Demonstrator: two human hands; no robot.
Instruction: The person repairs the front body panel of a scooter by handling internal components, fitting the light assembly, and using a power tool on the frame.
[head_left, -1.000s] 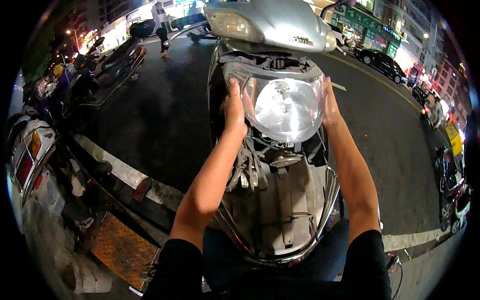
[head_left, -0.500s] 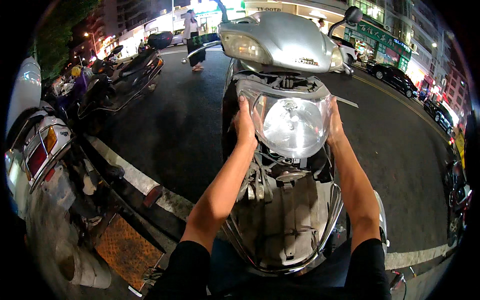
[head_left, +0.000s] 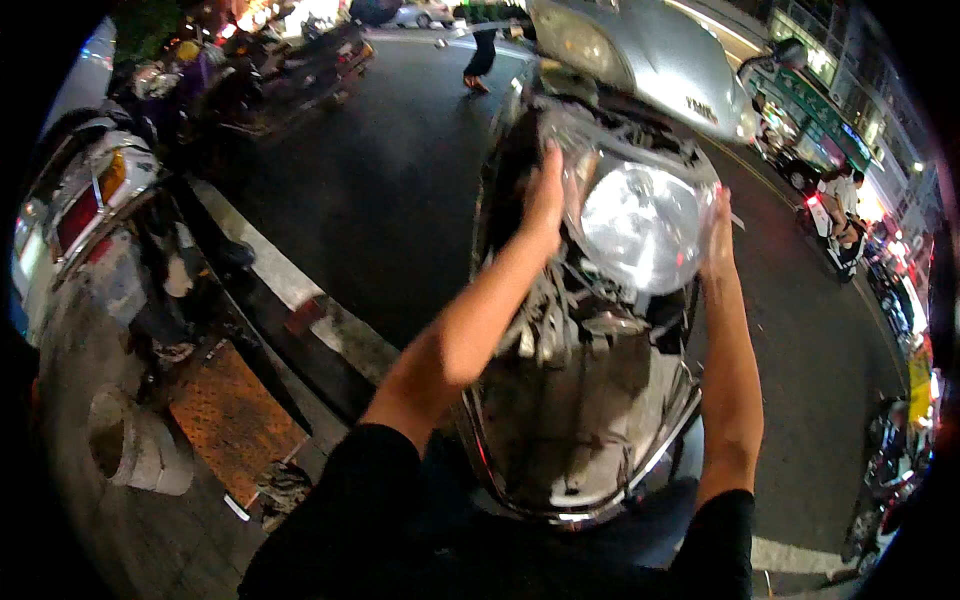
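Observation:
A clear, rounded headlight [head_left: 643,228] sits in the opened front of a motor scooter, its reflector shining brightly. My left hand [head_left: 546,200] grips its left edge, the thumb lying up along the rim. On the opposite edge my right hand [head_left: 717,235] presses in, its fingers partly hidden and blurred. Above the lamp is the scooter's silver handlebar cover [head_left: 655,65]. Below it, wires and a small round metal part [head_left: 612,323] show in the open body, over a dusty, pale inner panel [head_left: 560,425].
Parked scooters stand at the left, one with a red tail light [head_left: 78,222]. A white bucket [head_left: 150,450] and a rusty orange plate [head_left: 232,420] lie at the lower left, beside the curb [head_left: 255,250]. A rider on a scooter [head_left: 840,220] is on the road at right.
The view has tilted and shifted, so the scooter appears farther right and leaning. Both hands stay on the headlight. A scooter rider has appeared on the road at right.

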